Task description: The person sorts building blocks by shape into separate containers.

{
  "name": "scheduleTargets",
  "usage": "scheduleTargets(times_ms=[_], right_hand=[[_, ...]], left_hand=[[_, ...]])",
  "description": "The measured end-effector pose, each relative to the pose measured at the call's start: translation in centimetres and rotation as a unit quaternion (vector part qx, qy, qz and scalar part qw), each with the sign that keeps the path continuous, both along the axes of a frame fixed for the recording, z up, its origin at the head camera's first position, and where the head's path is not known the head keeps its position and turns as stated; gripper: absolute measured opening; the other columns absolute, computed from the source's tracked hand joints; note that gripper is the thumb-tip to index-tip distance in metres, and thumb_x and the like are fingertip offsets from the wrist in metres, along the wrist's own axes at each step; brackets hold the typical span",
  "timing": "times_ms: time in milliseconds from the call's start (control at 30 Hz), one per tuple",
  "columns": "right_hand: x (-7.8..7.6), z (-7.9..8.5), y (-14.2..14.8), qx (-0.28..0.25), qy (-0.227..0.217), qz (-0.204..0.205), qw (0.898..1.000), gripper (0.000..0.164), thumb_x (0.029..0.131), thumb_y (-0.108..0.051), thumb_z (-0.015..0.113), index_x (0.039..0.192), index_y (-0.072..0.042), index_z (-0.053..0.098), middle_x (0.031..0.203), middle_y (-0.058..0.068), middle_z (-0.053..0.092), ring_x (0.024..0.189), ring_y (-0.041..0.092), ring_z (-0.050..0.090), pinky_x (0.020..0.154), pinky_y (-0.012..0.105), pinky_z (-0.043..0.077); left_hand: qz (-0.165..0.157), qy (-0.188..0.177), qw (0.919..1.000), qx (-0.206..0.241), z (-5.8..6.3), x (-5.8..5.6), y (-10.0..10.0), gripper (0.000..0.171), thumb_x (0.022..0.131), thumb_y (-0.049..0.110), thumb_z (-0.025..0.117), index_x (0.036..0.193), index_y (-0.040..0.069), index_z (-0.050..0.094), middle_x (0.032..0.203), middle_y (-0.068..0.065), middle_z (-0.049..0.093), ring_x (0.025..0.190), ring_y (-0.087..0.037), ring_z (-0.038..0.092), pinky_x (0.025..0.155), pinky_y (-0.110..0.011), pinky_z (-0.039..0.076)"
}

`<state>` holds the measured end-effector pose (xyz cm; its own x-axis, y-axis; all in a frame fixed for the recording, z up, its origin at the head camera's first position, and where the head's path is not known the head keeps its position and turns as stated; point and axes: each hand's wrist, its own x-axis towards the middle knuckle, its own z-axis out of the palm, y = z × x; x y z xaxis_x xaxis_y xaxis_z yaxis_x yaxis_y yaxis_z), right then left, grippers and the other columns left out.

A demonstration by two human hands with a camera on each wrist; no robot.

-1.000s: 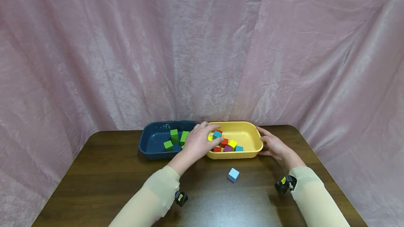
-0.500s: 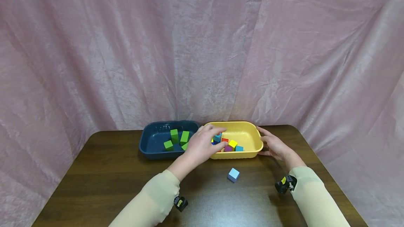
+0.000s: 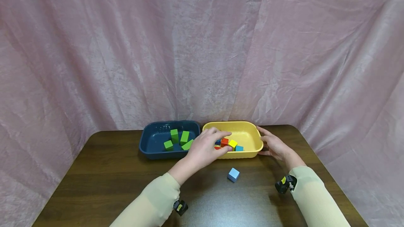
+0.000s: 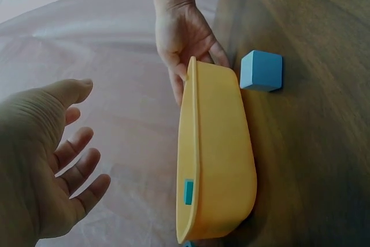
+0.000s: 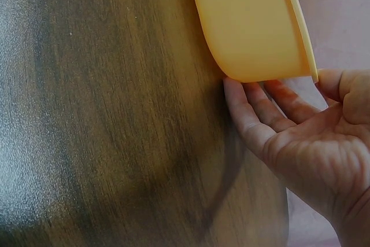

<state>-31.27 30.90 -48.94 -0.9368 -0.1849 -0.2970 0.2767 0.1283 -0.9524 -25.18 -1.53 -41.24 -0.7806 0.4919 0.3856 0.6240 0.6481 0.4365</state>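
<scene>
My left hand (image 3: 206, 146) hovers over the left part of the yellow tray (image 3: 247, 137), thumb and fingers spread apart. Nothing lies between its fingers (image 4: 78, 169) in the left wrist view. Below and beside it, the tray holds several small cubes, including a red cube (image 3: 224, 142), a yellow cube (image 3: 232, 144) and a blue cube (image 3: 239, 148); others are hidden behind the hand. My right hand (image 3: 276, 147) rests against the tray's right end. In the right wrist view its extended fingers (image 5: 248, 114) touch the end wall, with the thumb by the rim.
A navy tray (image 3: 146, 151) with several green blocks (image 3: 174, 136) stands left of the yellow one. On the brown wooden table (image 3: 104, 171), a light blue cube (image 3: 233, 174) lies in front of the yellow tray. A pink curtain (image 3: 202, 52) hangs behind the table.
My left hand has shifted rightward over the yellow tray, covering cubes at its left and uncovering more of the green blocks. The right hand has stayed at the tray's end.
</scene>
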Motion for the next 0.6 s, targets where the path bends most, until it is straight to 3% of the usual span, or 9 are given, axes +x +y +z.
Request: scheduleTargets(times_ms=[267,600], right_hand=[[-0.1,-0.1,0.2,0.003,0.002,0.004,1.000,0.067,0.107,-0.011,0.036,0.167,-0.025,0.008,0.156,0.026,0.025,0.123,0.035,0.054,0.097,0.055,0.051],[-0.1,-0.2,0.1,-0.001,0.003,0.004,1.000,0.067,0.107,-0.010,0.035,0.166,-0.026,0.008,0.163,0.024,0.016,0.135,0.042,0.044,0.099,0.058,0.049]], left_hand=[[-0.046,-0.016,0.9987,-0.015,-0.5,0.2,0.0,0.053,0.089,0.045,0.079,0.139,0.032,0.066,0.115,0.005,0.061,0.101,-0.012,0.054,0.078,-0.025,0.050],[-0.109,-0.048,0.9919,-0.043,-1.9,0.5,0.0,0.054,0.092,0.045,0.076,0.142,0.032,0.062,0.121,0.006,0.062,0.107,-0.012,0.058,0.084,-0.026,0.051]])
